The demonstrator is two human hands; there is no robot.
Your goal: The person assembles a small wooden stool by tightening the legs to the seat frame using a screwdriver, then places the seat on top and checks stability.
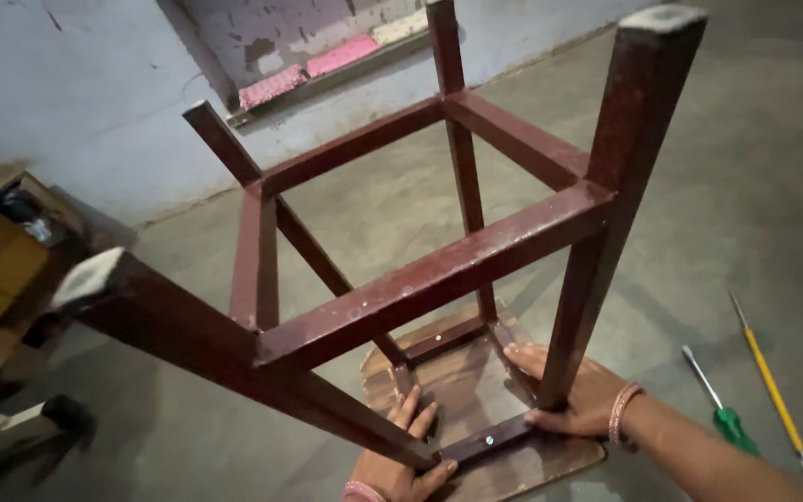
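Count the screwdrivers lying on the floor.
2. A green-handled screwdriver lies right of the right hand, and a longer yellow-handled screwdriver lies just beyond it. The upturned stool may hide others.

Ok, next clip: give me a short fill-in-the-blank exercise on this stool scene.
1. The dark red wooden stool stands ____ on the floor, legs pointing up.
2. Both the left hand and the right hand rest flat on the stool's ____.
3. The screwdriver with the ____ handle lies nearer the right hand than the yellow screwdriver.

Missing words: upside down; seat; green
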